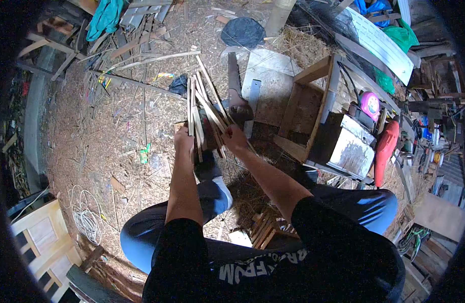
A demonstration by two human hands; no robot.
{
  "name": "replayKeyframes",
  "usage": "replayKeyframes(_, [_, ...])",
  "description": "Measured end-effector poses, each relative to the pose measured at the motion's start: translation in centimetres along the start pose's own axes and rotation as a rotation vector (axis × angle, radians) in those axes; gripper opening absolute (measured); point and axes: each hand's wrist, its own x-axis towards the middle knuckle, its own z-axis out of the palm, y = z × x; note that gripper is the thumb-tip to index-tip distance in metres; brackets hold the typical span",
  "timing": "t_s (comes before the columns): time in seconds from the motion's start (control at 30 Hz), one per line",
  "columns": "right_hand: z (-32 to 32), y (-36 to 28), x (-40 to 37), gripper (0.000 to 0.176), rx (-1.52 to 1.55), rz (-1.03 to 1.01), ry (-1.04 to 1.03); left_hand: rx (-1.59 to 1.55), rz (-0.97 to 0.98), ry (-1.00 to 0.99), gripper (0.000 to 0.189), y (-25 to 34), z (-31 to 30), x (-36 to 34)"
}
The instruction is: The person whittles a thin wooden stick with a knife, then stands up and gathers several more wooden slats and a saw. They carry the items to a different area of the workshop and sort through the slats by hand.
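Several thin wooden strips (211, 107) fan out in front of me, their far ends pointing away. My left hand (183, 140) is closed around strips at the left side of the bunch. On the right side, my right hand (235, 138) has its fingers closed on another strip, whose near end sticks out past the hand. Just beyond my right hand lies a handsaw (234, 76) with a dark blade. A flat metal ruler or square (253, 93) rests to its right. The strips partly hide what is under them.
An open wooden frame (317, 69) stands to the right, with a pink tape measure (370, 105) and a red power tool (387, 146) nearby. More wooden strips (264, 231) lie between my legs. A coil of white cord (86, 222) is on the ground at left.
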Motion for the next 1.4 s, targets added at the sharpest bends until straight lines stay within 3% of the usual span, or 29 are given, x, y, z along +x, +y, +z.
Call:
replayKeyframes(0.1, [-0.8, -0.6, 0.4, 0.029, -0.008, -0.044, 0.071, 0.008, -0.041, -0.05, 0.031, 0.8, -1.5, -0.2])
replayKeyframes(0.13, [-1.0, -0.3, 0.4, 0.029, -0.065, -0.101, 0.079, -0.32, -0.249, -0.181, 0.021, -0.6, -0.7, 0.7])
replayKeyframes(0.2, [-1.2, 0.2, 0.7, 0.029, -0.032, -0.162, 0.055, -0.765, -0.318, -0.226, 0.021, -3.9, 0.4, 1.9])
replayKeyframes(0.37, [-3.0, 1.2, -0.2, 0.024, 0.245, 0.023, -0.077, -0.611, -0.448, -0.014, 0.023, 4.5, -6.7, -0.3])
replayKeyframes(0.5, [-2.1, 3.8, 1.0, 0.021, 0.624, -0.133, 0.089, -0.804, -0.378, 0.039, 0.029, 6.2, -11.0, 1.1])
replayKeyframes(0.53, [-4.9, 0.1, -1.3, 0.023, 0.743, -0.088, -0.06, -0.828, -0.31, 0.057, 0.029, 8.0, -12.9, 0.5])
replayKeyframes(0.63, [-10.1, -7.0, -5.3, 0.019, 0.825, -0.036, -0.145, -0.898, -0.168, 0.098, 0.029, 10.3, -16.1, 1.3])
replayKeyframes(0.7, [-13.1, -10.1, -7.3, 0.027, 0.738, -0.125, -0.247, -0.832, -0.137, 0.037, 0.025, 13.0, -19.6, 1.0])
replayKeyframes(0.8, [-15.7, -13.7, -10.2, 0.024, 0.995, -0.071, -0.395, -0.868, -0.042, -0.039, 0.022, 16.3, -24.0, -0.1])
replayKeyframes(0.93, [-18.4, -16.5, -12.9, 0.02, 1.181, -0.002, -0.607, -0.652, 0.147, -0.135, 0.023, 19.7, -29.6, -1.0])
replayKeyframes(1.2, [-18.0, -16.7, -12.5, 0.02, 1.493, 0.151, -0.933, -0.636, 0.251, -0.253, 0.03, 21.1, -33.2, -2.8])
replayKeyframes(1.3, [-15.9, -16.4, -10.7, 0.023, 1.359, 0.114, -0.608, -0.643, 0.246, -0.268, 0.029, 18.6, -32.3, -3.0])
replayKeyframes(1.37, [-14.7, -15.9, -9.4, 0.008, 1.047, 0.21, -0.23, -0.685, 0.141, -0.291, 0.028, 16.9, -31.6, -4.0])
replayKeyframes(1.4, [-14.0, -14.4, -8.3, 0.008, 0.961, 0.188, -0.187, -0.811, 0.168, -0.377, 0.027, 12.6, -30.0, -2.1])
